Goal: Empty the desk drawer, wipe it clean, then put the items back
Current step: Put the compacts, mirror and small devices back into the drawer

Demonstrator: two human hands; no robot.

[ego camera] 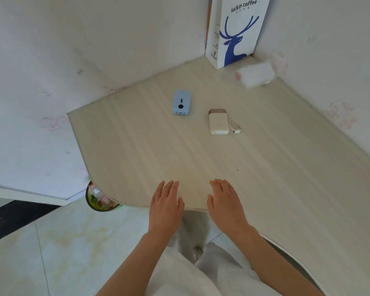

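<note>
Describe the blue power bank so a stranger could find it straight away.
Start at the tall white coffee bag with the blue deer, standing in the desk's far corner. Come forward to two small flat devices lying near the middle. The blue power bank is the left one; its neighbour, the cream power bank, trails a short cable.

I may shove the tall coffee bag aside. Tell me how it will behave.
The coffee bag stands tall on a narrow base, so a high push would probably tip it. It looks like thin paper, likely light and crushable. It stands in the wall corner, which should limit sliding backward.
</note>
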